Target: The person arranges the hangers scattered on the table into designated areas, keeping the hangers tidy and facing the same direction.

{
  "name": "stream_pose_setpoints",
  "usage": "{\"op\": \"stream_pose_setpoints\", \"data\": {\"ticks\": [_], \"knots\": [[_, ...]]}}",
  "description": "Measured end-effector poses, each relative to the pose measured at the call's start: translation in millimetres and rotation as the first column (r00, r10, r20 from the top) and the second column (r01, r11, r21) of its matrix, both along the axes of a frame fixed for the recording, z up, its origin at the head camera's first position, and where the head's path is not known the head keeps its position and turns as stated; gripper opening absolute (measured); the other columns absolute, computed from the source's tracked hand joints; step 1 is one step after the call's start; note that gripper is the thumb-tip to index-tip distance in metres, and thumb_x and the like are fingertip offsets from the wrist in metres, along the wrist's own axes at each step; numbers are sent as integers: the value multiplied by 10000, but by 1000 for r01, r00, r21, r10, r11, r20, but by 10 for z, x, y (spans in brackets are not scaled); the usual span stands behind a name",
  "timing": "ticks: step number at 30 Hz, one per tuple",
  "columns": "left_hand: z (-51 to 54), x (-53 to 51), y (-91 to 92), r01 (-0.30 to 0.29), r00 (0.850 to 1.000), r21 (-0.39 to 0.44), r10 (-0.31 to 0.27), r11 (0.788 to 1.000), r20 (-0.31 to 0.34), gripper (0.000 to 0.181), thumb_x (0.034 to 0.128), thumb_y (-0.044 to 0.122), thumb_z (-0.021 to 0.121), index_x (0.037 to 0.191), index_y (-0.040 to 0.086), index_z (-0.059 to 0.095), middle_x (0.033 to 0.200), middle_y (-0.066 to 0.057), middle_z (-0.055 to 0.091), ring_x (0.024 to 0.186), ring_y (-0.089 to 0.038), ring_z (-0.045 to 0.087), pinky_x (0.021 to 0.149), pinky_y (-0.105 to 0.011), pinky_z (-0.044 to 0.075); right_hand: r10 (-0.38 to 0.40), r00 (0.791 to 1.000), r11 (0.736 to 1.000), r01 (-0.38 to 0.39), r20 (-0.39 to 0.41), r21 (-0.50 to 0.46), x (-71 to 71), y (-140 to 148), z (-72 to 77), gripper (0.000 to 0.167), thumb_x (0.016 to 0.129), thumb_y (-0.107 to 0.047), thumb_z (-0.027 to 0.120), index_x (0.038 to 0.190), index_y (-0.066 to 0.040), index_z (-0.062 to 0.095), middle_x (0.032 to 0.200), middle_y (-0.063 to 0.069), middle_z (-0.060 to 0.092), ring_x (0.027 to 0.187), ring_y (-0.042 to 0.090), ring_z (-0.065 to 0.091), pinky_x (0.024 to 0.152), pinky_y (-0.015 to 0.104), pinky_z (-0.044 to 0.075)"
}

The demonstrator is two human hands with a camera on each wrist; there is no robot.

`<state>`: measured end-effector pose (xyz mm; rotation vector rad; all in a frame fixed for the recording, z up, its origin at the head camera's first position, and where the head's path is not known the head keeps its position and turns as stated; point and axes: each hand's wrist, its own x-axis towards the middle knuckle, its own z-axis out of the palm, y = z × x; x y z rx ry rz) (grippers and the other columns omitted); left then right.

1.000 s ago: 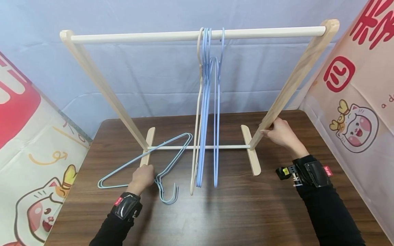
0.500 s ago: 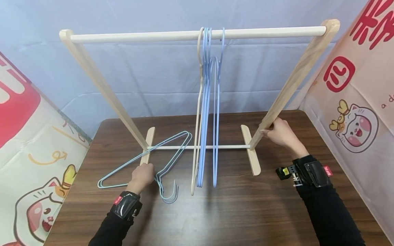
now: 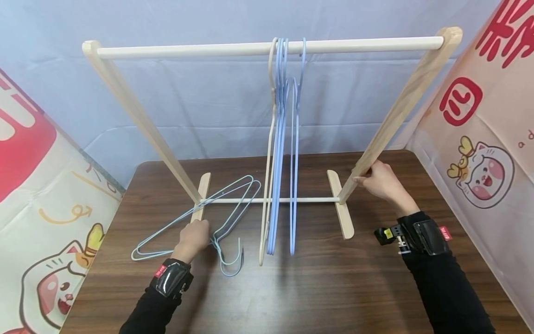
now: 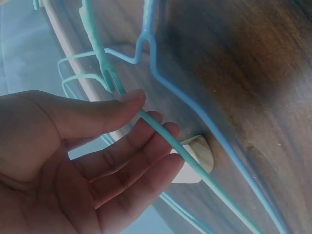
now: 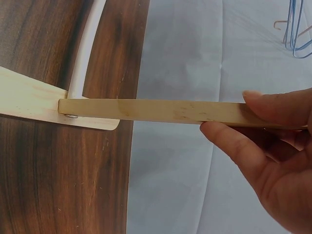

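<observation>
My left hand is low over the table, at the front of the rack's left foot. In the left wrist view its thumb and fingers pinch the wire of a teal hanger. A blue hanger lies beside and partly under the teal one, apart from the fingers. My right hand grips the right upright of a wooden clothes rack near its base, with thumb and fingers on either side of the wood in the right wrist view. Several blue hangers and a cream hanger hang from the white top bar.
A thin white lower rod joins the left foot and the right foot on the brown table. Blue cloth hangs behind. Printed cloths with cartoon cats stand at both sides.
The teal hanger's far corner and hook have risen slightly away from the blue hanger, so the two outlines spread apart. My right hand keeps its place on the upright.
</observation>
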<state>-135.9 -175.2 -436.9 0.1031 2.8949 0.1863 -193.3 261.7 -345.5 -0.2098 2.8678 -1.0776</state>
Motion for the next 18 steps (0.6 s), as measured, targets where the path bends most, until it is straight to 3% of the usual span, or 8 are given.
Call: {"op": "stream_pose_setpoints", "data": {"ticks": [8,18], "knots": [[73,-22,19,11,1000,21,-11,1000,-11,130,718,23,582,625,98,530,647,-104,552,602,-284,559,480,-394,447,-2,1000,1000,3,-8,4,-6,11,-24,385,850,-46,586,1170,102,429,1028,307,523,882,402,571,648,388,477],[254,-19,71,25,999,51,-23,998,-36,125,762,53,600,642,81,580,654,-88,573,577,-262,551,466,-366,437,-4,1000,1000,4,-23,10,-17,12,-24,387,846,-53,606,1157,110,442,1001,306,538,843,379,589,636,372,477]]}}
